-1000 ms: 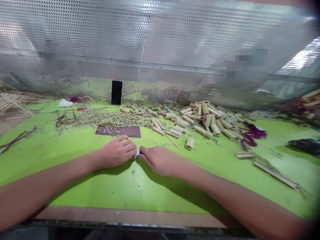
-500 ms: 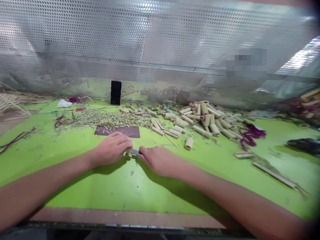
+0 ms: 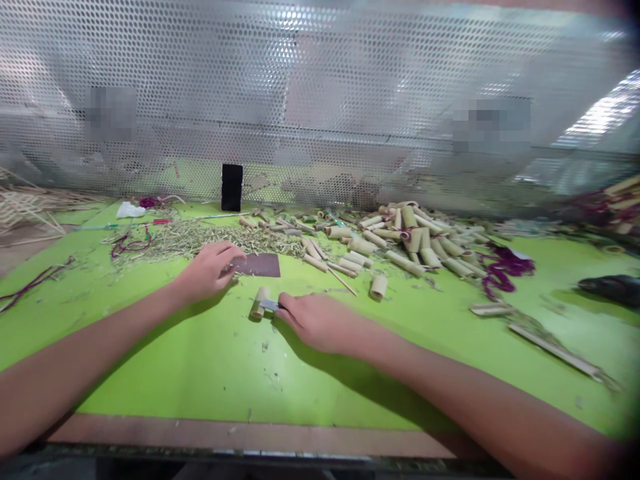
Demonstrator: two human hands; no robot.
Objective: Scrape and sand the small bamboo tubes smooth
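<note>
My right hand (image 3: 313, 322) is closed around the handle of a small knife (image 3: 271, 305). The flat metal blade points left and lies against a short bamboo tube (image 3: 259, 303) on the green tabletop. Up and to the left of that tube, my left hand (image 3: 213, 270) is off it, fingers bent and apart from the thumb, with nothing visible in them. Its fingertips are over the left part of a dark purple-brown rectangular sheet (image 3: 263, 265), hiding some of it. Small pale bits show just below those fingers.
Behind the sheet lies a heap of thin shavings (image 3: 170, 239). Cut bamboo tubes (image 3: 425, 237) are piled at centre right, near purple yarn (image 3: 505, 267). A phone (image 3: 232, 187) stands against a perforated metal screen (image 3: 320, 80). Split bamboo pieces (image 3: 555, 352) lie far right.
My left hand has let go of the bamboo tube and moved up and left. The right hand and knife stay nearly where they were, and the tube is now uncovered.
</note>
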